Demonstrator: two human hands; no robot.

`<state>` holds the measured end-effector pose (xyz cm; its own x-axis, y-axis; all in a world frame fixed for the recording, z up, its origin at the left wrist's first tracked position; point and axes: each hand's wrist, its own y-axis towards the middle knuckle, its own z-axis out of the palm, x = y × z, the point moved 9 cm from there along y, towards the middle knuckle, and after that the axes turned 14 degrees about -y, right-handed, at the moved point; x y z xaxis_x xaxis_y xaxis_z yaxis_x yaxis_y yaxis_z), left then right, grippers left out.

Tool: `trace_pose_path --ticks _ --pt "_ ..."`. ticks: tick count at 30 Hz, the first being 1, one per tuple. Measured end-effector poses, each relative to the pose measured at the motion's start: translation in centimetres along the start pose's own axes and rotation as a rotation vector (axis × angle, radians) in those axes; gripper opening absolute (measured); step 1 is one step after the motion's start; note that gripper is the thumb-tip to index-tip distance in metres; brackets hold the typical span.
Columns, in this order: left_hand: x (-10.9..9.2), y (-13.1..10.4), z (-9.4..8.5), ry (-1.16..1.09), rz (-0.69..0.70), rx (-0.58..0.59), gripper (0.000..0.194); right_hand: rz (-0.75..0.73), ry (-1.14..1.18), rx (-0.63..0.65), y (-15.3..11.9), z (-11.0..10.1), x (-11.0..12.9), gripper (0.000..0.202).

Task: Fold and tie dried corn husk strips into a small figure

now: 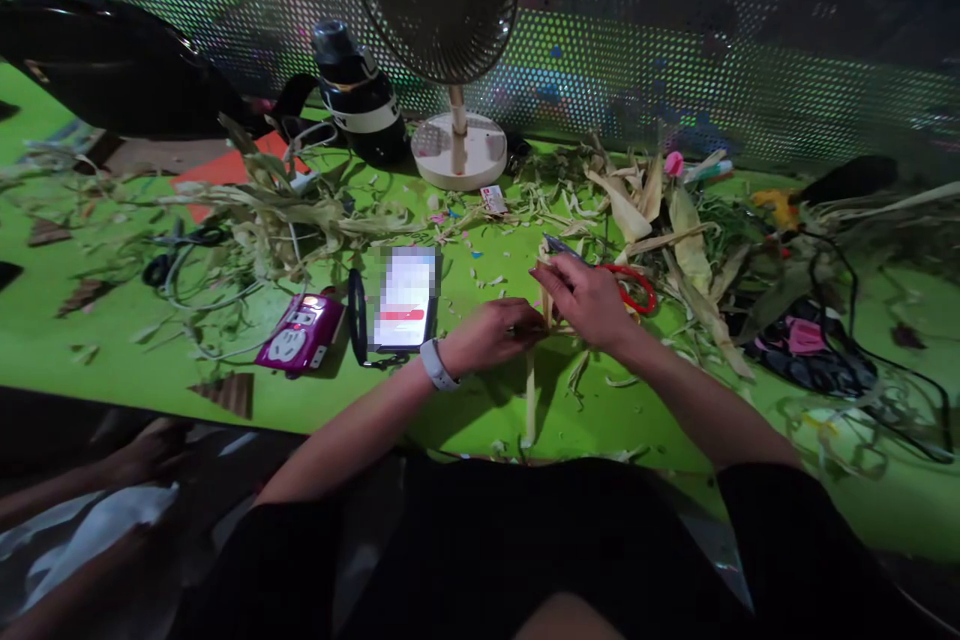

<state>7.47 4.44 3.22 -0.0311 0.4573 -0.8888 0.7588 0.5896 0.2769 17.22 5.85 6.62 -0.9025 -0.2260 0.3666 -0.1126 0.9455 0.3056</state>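
Observation:
Both my hands work close together on a pale corn husk strip [545,304] over the green table. My left hand [504,332], with a light band on its wrist, is closed, its fingertips pinching the lower part of the husk. My right hand [581,300] pinches the upper part between thumb and fingers. Below them a narrow husk piece [531,400] extends toward the table's front edge; whether it joins the held strip is unclear. Scissors with red handles [636,290] show behind my right hand, partly hidden by it, blades pointing left.
Left of my hands are a lit phone [405,305] and a purple power socket [300,332] with a cable. Behind stand a fan [459,150] and a black bottle [364,115]. Husk heaps [686,230] lie right. Another person's arms [112,480] show at lower left.

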Motion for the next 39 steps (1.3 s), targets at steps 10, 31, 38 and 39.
trace_pose_path --ticks 10,31,38,39 --pt "3.7 -0.6 -4.4 -0.71 -0.364 -0.255 0.033 0.071 0.833 1.054 -2.7 2.0 -2.5 0.055" --pt "5.1 -1.0 -2.9 -0.903 -0.508 -0.321 0.037 -0.077 0.456 -0.104 -0.5 -4.1 -0.6 0.025" --pt "4.6 -0.8 -2.8 -0.816 -0.441 -0.359 0.038 -0.413 0.095 -0.084 -2.0 -2.7 4.2 0.02" --pt "4.4 -0.8 -2.9 -0.791 -0.427 -0.36 0.037 -0.409 0.043 -0.111 -1.9 -2.6 4.2 0.019"
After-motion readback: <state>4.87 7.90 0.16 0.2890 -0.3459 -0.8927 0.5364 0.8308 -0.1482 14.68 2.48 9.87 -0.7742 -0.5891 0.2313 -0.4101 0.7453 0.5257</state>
